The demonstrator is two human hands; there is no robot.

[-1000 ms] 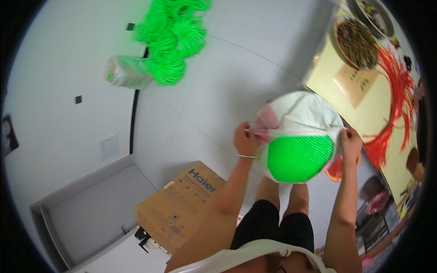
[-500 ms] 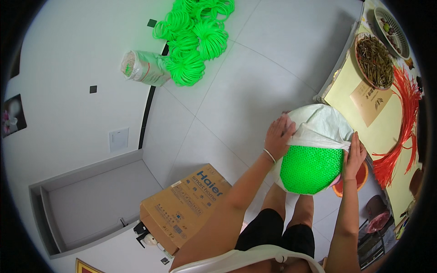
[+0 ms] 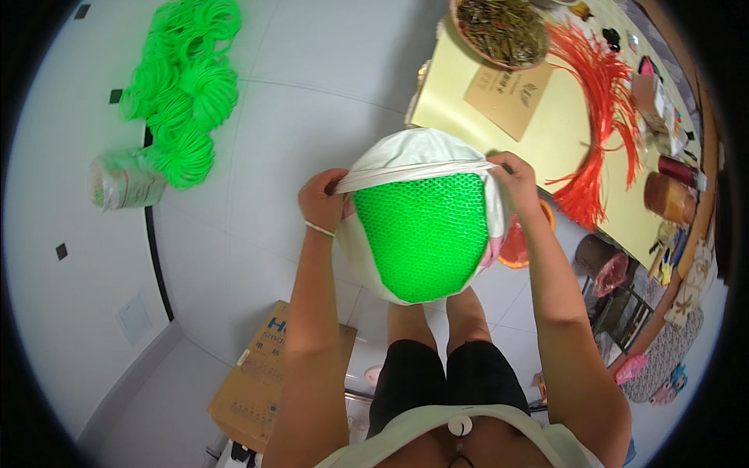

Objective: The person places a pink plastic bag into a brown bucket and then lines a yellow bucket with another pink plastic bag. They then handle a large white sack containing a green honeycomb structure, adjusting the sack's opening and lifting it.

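A white sack (image 3: 417, 147) stands in front of my legs, seen from above. It is packed with bright green thin tubes (image 3: 421, 238) whose ends make a honeycomb pattern. At the left side of the sack's mouth, my left hand (image 3: 322, 200) pinches the folded rim, with a white band at its wrist. Opposite, my right hand (image 3: 515, 181) is closed on the rim's right end. Between both hands the rim is stretched across the far part of the tubes. My fingertips are partly hidden by the cloth.
A yellow-topped table (image 3: 445, 93) at the right holds red strands (image 3: 597, 140) and a basket of dried stalks (image 3: 503, 35). An orange-rimmed basin (image 3: 515, 243) sits beside the sack. Green tubing coils (image 3: 187, 101) lie by the left wall; a cardboard box (image 3: 250, 374) stands nearer me.
My view has swung right. Both hands, earlier lying against the sack's sides, now grip its rim. The fold has been drawn into a taut band, and more green tube ends show.
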